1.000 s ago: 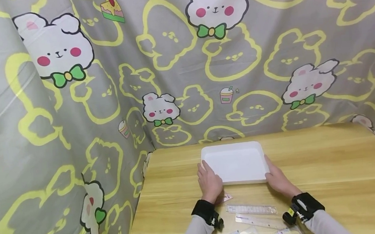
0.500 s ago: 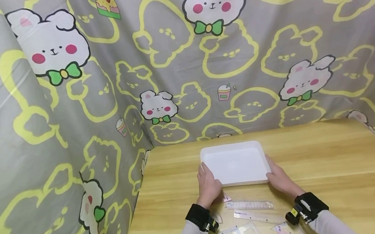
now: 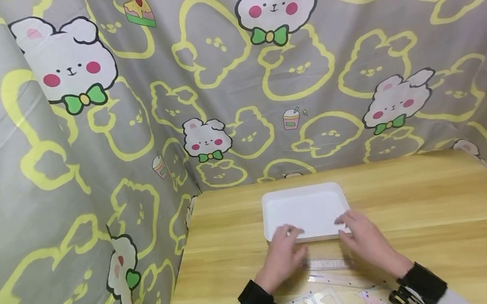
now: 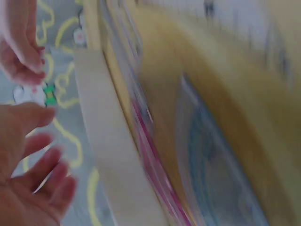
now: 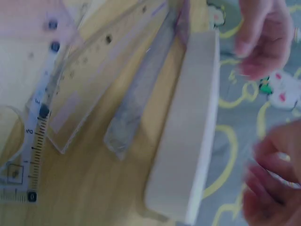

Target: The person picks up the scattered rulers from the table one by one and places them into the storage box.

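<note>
A white rectangular tray (image 3: 306, 210) lies on the table, with nothing visible inside it. My left hand (image 3: 282, 256) hovers by its near edge, fingers loosely bent and holding nothing. Near the tray's right front corner is my right hand (image 3: 370, 242), also loosely bent around nothing. In the left wrist view a gap shows between the left hand (image 4: 35, 165) and the tray's side wall (image 4: 110, 141). Two clear rulers, the farther ruler (image 3: 328, 264) and the nearer ruler (image 3: 339, 280), lie just below the hands.
Closer to the person lie a clear set square (image 3: 331, 302) and a pinkish transparent drawing piece (image 3: 375, 303). A blurred clear protractor (image 4: 207, 160) and a pink-edged piece (image 4: 157, 172) show in the left wrist view. A patterned curtain (image 3: 239, 99) rises behind the wooden table (image 3: 425, 194).
Both hands have let go of the tray's sides. They have moved inward and toward the person, to its near edge. The tray stays about where it was.
</note>
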Available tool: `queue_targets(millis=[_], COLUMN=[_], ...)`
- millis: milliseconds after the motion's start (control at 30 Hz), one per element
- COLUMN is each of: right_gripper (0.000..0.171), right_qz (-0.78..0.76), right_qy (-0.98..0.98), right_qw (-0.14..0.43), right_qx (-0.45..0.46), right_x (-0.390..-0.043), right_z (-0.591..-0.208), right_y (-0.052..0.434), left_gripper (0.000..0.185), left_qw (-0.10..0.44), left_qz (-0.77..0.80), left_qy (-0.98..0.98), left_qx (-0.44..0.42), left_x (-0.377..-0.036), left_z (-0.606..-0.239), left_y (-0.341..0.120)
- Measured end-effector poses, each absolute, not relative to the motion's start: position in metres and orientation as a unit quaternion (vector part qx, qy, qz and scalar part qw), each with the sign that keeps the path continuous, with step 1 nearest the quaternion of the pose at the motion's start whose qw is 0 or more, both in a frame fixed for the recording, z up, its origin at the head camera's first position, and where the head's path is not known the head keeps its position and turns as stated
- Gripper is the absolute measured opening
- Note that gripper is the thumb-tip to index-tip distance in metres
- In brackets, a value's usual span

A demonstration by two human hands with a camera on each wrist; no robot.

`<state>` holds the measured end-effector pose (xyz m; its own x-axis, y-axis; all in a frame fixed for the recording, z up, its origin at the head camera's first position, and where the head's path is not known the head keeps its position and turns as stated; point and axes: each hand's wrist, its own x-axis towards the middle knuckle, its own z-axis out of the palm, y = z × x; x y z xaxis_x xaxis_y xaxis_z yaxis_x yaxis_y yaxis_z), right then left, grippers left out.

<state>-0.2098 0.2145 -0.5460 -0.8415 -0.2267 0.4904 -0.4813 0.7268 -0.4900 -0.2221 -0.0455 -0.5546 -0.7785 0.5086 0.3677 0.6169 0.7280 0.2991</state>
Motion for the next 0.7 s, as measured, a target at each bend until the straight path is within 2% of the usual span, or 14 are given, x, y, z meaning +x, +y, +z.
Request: queue_targets(millis=[133, 233, 400, 700], right_gripper=[0.018, 0.020, 0.025, 0.031], right_qz=[0.263, 0.239, 0.216, 0.215], right_qy=[-0.934, -0.939, -0.930, -0.919], right_qw=[0.101, 0.058, 0.058, 0.082], right_qx=[0.221, 0.242, 0.292, 0.319], right_x=[-0.193, -0.187, -0.183, -0.183], right_z=[-0.541, -0.550, -0.568, -0.579], right_y=[0.216, 0.218, 0.219, 0.220], left_gripper=[0.031, 0.024, 0.014, 0.020], left_qw=[0.073, 0.066, 0.066, 0.026], left_qz=[-0.128, -0.076, -0.021, -0.035], left_qy=[-0.921, -0.921, -0.918, -0.925], left_qx=[-0.362, -0.377, -0.391, -0.379], left_x=[-0.207, -0.204, -0.203, -0.206], left_z=[-0.555, -0.560, -0.566, -0.571], left_y=[-0.033, -0.026, -0.022, -0.020])
